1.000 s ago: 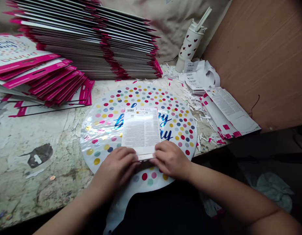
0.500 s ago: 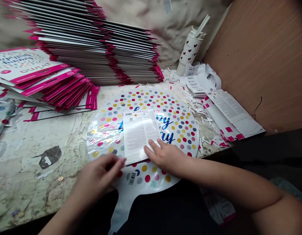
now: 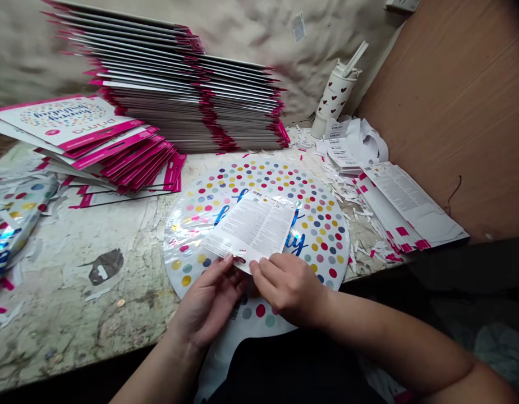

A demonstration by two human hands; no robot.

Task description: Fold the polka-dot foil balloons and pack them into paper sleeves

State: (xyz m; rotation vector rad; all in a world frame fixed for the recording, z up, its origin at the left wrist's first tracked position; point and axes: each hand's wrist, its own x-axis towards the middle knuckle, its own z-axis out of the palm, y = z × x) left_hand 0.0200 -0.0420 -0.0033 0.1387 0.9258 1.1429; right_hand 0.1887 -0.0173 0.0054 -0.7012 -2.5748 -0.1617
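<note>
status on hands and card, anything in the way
Left hand, right hand holding printed card at near edge. Card over spotted balloon. Paper scraps off to right, apart from card.

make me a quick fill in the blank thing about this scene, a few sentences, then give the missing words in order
1. Counting the left hand and the right hand, the number of hands touching the printed card is ____.
2. The lettering on the round dotted sheet is coloured ____.
3. The white tumbler is patterned with small dark red ____.

Missing words: two; blue; hearts
</note>
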